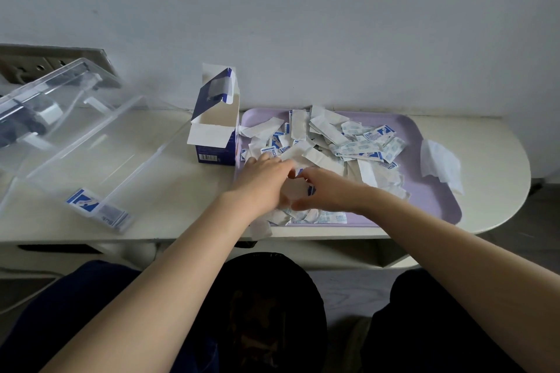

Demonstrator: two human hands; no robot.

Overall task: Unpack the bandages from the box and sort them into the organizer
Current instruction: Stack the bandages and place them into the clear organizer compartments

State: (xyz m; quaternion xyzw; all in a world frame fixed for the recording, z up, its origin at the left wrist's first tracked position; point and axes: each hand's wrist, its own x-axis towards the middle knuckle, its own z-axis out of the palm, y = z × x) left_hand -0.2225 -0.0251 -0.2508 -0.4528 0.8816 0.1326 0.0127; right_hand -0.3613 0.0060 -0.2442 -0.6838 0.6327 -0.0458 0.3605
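Head view: both hands gathering wrappers on the tray

Right hand [321, 191] and left hand [263, 182] meet fingertip to fingertip over a small wrapped bandage [298, 189], apparently pinching it; the exact hold is hidden. Both arms reach forward, wrists low. Loose bandages [342, 142] lie heaped across the purple tray [430, 194]. Beside it stands the opened box [216, 130]; the clear organizer [91, 142], left, holds a few pieces. Advisably, one size is collected at a time, edges squared, before carrying left.

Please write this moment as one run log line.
box open, upright | bandages piled on tray | both hands in pile | organizer holds few
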